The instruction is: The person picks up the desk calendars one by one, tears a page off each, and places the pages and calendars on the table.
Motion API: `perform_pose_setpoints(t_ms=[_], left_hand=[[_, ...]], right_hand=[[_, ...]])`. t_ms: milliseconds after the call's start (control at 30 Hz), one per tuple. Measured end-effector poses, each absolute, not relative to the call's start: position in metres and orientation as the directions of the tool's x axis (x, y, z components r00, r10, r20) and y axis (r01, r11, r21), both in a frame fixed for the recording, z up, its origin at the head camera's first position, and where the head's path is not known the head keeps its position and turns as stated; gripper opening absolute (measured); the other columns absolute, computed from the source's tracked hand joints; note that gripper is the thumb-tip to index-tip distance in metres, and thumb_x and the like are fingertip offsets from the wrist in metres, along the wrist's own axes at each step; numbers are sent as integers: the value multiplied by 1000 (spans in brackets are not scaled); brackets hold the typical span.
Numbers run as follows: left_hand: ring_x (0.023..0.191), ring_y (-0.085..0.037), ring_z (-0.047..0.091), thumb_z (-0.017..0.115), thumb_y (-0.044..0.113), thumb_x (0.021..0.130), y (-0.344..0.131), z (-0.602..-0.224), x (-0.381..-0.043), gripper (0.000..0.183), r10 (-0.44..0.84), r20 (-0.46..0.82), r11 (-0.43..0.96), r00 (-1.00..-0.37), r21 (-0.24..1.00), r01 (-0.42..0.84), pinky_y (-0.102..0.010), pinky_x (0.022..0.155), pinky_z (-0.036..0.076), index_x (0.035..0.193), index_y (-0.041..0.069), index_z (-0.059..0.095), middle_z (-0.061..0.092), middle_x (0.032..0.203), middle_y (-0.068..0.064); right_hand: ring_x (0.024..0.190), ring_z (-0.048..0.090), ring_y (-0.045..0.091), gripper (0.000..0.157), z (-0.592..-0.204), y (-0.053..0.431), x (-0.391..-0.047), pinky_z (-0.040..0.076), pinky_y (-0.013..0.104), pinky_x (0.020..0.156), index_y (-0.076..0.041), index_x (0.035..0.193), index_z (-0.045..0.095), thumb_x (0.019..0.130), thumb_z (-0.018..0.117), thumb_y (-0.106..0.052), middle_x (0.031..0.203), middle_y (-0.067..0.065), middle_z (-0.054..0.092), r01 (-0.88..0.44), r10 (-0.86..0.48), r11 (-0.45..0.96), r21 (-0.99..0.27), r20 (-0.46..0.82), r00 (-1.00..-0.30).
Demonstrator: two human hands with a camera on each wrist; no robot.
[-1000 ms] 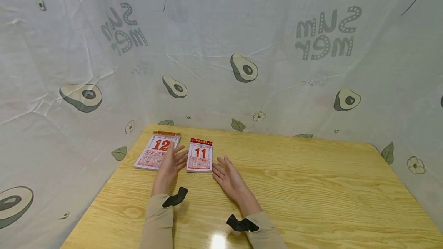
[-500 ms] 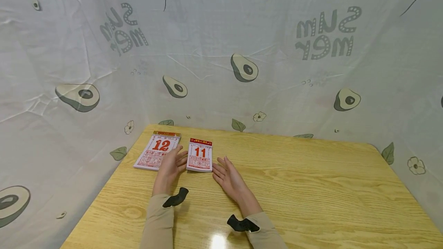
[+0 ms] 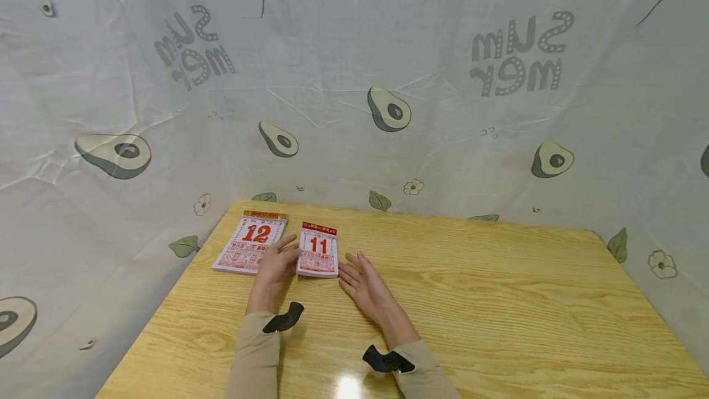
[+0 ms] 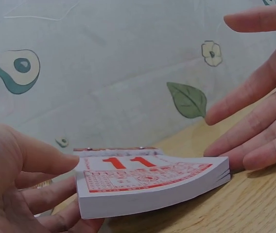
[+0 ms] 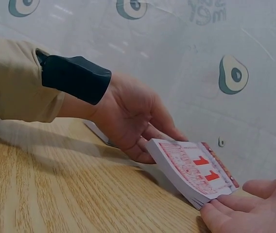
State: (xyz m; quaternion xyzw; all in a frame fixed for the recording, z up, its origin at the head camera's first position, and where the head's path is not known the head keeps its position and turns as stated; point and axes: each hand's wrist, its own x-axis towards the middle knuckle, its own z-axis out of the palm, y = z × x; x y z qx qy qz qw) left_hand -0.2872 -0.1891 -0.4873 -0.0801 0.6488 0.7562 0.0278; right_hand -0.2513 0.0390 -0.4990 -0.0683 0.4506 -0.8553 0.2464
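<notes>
A small tear-off calendar (image 3: 318, 251) with a red header and a red 11 is tilted, its left edge raised off the table in both wrist views. My left hand (image 3: 275, 266) pinches that edge, with the thumb (image 4: 55, 158) at the top and fingers underneath. On the other side, my right hand (image 3: 367, 288) has its palm turned inward and fingers extended. Its fingertips (image 5: 215, 213) are at the calendar's lower right edge. Left of these, a larger tear-off calendar (image 3: 240, 251) showing a red 12 lies flat, partly hidden behind my left hand.
The wooden table (image 3: 471, 306) extends to the right and toward me. A pale cloth (image 3: 332, 79) printed with avocados and leaves hangs along the back and sides. Black wrist pieces (image 3: 284, 318) sit on both sleeves.
My left thumb has come down from over the larger calendar onto the small one's left edge, which is now lifted. The right hand stays nearly still; the view shifts slightly.
</notes>
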Motion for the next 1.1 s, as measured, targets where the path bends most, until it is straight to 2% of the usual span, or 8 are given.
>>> perform_pose_setpoints(t_ms=[133, 567, 800, 933, 1100], left_hand=[[99, -13, 63, 54, -3, 95, -188, -488, -286, 55, -64, -144, -126, -987, 983, -136, -25, 73, 54, 148, 4, 38, 43, 147, -25], [80, -6, 63, 54, -7, 94, -183, -485, -283, 59, -55, -146, -184, -988, 974, -134, -24, 61, 51, 148, 10, 39, 45, 144, -22], [90, -11, 60, 54, -7, 93, -178, -477, -283, 61, -40, -150, -247, -988, 959, -136, -24, 69, 50, 149, 13, 39, 43, 145, -18], [88, -12, 55, 53, -8, 93, -175, -475, -282, 60, -34, -133, -275, -990, 954, -119, -23, 66, 44, 148, 14, 40, 42, 146, -18], [75, -8, 54, 53, -7, 94, -169, -474, -280, 59, -31, -122, -288, -992, 952, -108, -23, 61, 40, 148, 15, 41, 43, 146, -16]], right_hand=[[150, 8, 40, 70, -499, 40, -251, 11, 48, 122, -2, 156, 4, 106, 24, -47, 159, 30, 8, 359, -482, -473, -805, -105, -870], [150, 8, 41, 73, -494, 48, -249, 11, 47, 122, -1, 156, 5, 105, 27, -49, 159, 31, 8, 350, -475, -479, -805, -98, -875], [150, 7, 40, 70, -486, 54, -248, 12, 46, 122, -2, 156, 4, 106, 23, -47, 160, 29, 6, 327, -486, -455, -829, -77, -871], [150, 6, 41, 69, -483, 56, -246, 11, 46, 122, -1, 155, 5, 107, 24, -45, 160, 29, 6, 299, -474, -456, -838, -55, -879], [148, 16, 42, 68, -481, 57, -243, 18, 47, 121, 1, 154, 12, 106, 34, -41, 158, 30, 15, 253, -387, -468, -847, -60, -920]])
